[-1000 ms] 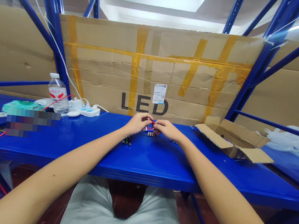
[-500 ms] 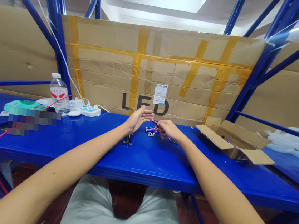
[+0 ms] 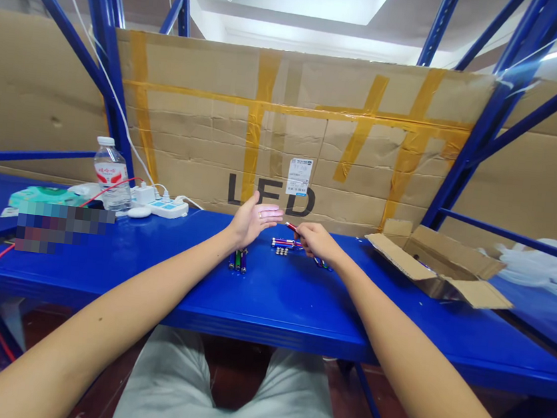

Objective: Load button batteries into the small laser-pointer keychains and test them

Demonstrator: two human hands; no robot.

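My right hand (image 3: pixel 319 242) is closed around a slim red flashlight (image 3: pixel 291 226), whose silver tip points left at my other palm. Held up with its fingers stretched out and a ring on one of them, my left hand (image 3: pixel 253 221) is empty. A pale pinkish glow lies across its fingers. Between the hands, shiny metallic tubes (image 3: pixel 282 243) lie side by side, with several small silver button cells (image 3: pixel 281 252) in rows before them. Green and purple tubes (image 3: pixel 238 262) lie below my left wrist. More coloured pieces (image 3: pixel 321 263) are partly hidden by my right hand.
An open cardboard box (image 3: pixel 428 259) sits on the right of the blue table (image 3: pixel 278 303). At the left are a water bottle (image 3: pixel 111 175), a power strip (image 3: pixel 168 206) and a green packet (image 3: pixel 48 197). A large cardboard sheet (image 3: pixel 206 140) stands behind, between blue posts.
My left hand has shifted slightly left and turned its palm more toward the flashlight. A pinkish glow now shows on its fingers. My right hand has moved slightly right.
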